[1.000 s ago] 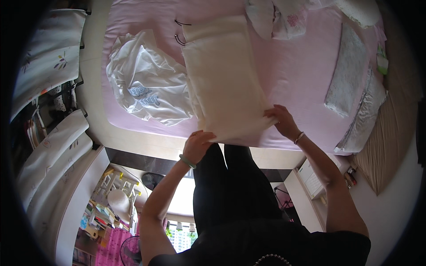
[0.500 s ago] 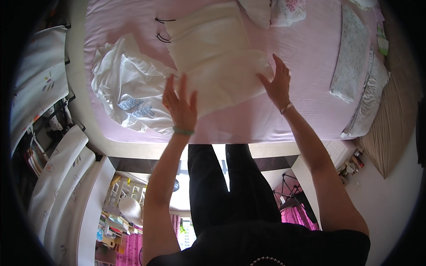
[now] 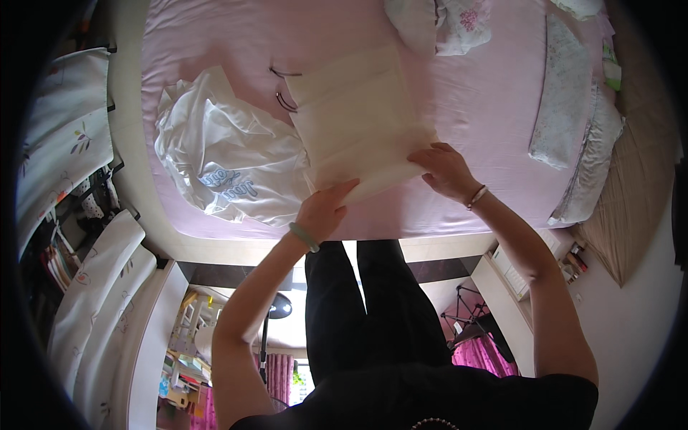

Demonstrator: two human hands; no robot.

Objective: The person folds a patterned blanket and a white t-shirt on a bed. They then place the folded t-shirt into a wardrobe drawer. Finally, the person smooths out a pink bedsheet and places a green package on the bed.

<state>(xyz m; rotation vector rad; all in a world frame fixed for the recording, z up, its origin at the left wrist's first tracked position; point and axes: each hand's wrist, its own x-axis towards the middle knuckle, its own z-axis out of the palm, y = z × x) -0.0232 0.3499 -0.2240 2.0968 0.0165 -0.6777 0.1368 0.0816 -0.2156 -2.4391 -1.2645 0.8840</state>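
Note:
On the pink bed sheet lies a folded cream garment (image 3: pixel 355 111), with dark drawcords (image 3: pixel 286 101) sticking out at its left edge. My left hand (image 3: pixel 324 209) is at the garment's near left corner, fingers closed over the cloth edge. At the near right corner, my right hand (image 3: pixel 446 170) pinches the fabric between thumb and fingers. Between the two hands the near edge is slightly raised and curled. A crumpled white shirt (image 3: pixel 229 150) with blue lettering lies just left of the garment, close to my left hand.
I stand at the near edge of the bed (image 3: pixel 473 93). Pillows (image 3: pixel 562 93) lie along its right side, and floral bedding (image 3: pixel 462 27) is at the far side. A shelf with a white cloth cover (image 3: pixel 72 136) stands to the left.
Both hands were open above the garment; they have come down and closed on its near corners. The near flap, earlier puffed up, now lies flatter.

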